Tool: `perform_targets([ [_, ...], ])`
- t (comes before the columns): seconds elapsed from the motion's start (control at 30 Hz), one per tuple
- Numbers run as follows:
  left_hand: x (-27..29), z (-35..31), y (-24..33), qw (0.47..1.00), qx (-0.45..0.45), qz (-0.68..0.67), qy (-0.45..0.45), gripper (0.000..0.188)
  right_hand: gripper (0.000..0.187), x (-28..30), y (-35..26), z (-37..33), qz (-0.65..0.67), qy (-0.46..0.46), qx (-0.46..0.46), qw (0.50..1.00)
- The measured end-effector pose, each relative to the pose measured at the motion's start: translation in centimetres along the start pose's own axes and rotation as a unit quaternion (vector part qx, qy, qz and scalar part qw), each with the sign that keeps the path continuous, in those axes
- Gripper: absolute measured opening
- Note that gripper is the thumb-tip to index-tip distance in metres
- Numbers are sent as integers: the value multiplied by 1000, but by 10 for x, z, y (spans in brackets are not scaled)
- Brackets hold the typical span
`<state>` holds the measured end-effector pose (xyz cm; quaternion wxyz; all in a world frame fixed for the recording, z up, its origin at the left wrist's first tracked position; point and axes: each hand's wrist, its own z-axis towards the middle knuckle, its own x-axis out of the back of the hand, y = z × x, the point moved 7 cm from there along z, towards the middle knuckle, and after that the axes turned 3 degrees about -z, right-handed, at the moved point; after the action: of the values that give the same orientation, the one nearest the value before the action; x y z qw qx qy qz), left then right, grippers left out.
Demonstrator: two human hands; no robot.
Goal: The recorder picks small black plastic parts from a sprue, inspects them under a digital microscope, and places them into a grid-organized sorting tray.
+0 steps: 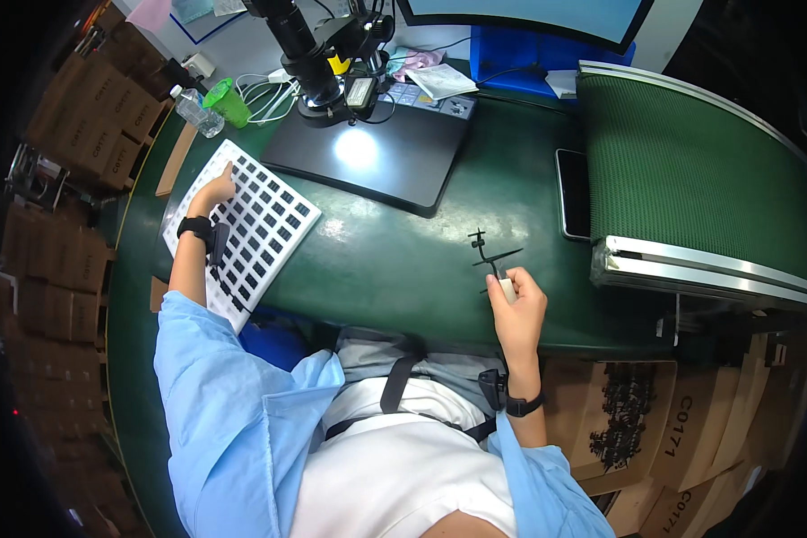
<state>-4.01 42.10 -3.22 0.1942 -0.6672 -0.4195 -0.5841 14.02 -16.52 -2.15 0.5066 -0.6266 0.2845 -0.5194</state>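
Note:
My left hand (217, 186) reaches over a white tray (289, 235) divided into many cells, most of them holding a small black square piece (264, 224). Its fingers come together at the far left part of the tray; the fingertips are too small to show what is between them. Over the green table, my right hand (522, 309) is closed around a thin black branching plastic frame (488, 255) that sticks out beyond the fingers. A small white block (508, 290) shows between thumb and fingers of the same hand.
A lit microscope (300, 54) stands over a flat black board (386, 152). At right is a green conveyor belt (690, 170) with a black phone-like slab (574, 193) beside it. A bottle (197, 112) and green cup (228, 103) stand back left. Below right, an open carton (565, 403) holds black frames.

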Motion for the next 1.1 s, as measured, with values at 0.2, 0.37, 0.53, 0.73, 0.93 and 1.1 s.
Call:
perform_targets([
  [0.2, -21, -155, 222, 922, -315, -204, 91, 34, 19, -4, -36, 1, 25, -3, 77, 997],
  [0.37, -57, -250, 309, 807, -296, -471, -196, 29, 18, -20, -61, -7, 19, -31, 122, 992],
  [0.53, -66, -253, 307, 773, -248, -549, -199, 27, 17, -41, -79, -19, 30, -70, 177, 981],
  [0.73, -74, -258, 273, 726, -264, -624, -116, 23, 15, -64, -87, -28, -22, -122, 211, 970],
  [0.93, -81, -259, 239, 662, -223, -680, -225, 22, 14, -82, -94, -35, -50, -138, 238, 960],
  [1.1, -86, -265, 216, 507, -206, -778, -308, 28, 12, -69, -106, -17, -80, -62, 252, 962],
])
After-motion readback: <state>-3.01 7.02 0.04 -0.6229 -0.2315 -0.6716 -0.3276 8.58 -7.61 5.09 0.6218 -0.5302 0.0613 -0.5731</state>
